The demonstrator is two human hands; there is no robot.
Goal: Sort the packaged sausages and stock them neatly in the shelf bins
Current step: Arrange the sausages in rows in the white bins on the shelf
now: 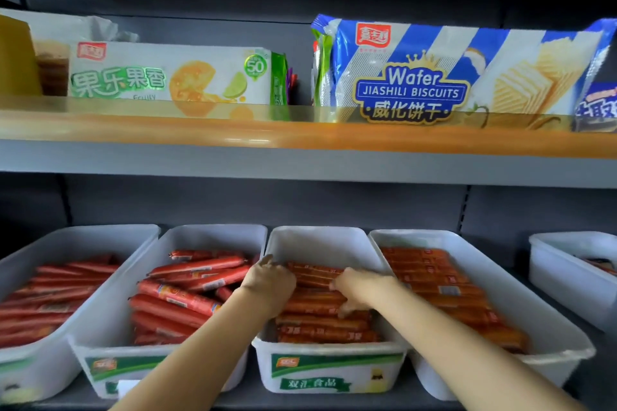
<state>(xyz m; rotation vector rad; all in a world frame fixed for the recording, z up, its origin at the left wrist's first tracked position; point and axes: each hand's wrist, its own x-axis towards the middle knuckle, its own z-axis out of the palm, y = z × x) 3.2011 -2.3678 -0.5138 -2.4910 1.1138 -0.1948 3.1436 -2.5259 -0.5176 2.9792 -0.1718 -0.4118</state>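
Several white plastic bins stand side by side on the lower shelf, each holding red or orange packaged sausages. Both my hands reach into the third bin (pixel 329 349). My left hand (pixel 272 282) rests on the orange sausages (pixel 322 327) at the bin's left side, fingers curled over them. My right hand (pixel 359 290) lies on the same stack toward the right, fingers bent down onto the packs. Whether either hand grips a pack is hidden by the hands themselves. The sausages in this bin lie in neat crosswise rows.
The bin second from left (pixel 100 354) holds thicker red sausages (pixel 177 297) in a loose pile. The leftmost bin (pixel 40 364) and the fourth bin (pixel 564 350) hold more sausages. Another bin (pixel 551 264) stands at the far right. Biscuit packs (pixel 410 77) fill the orange-edged shelf (pixel 300 138) above.
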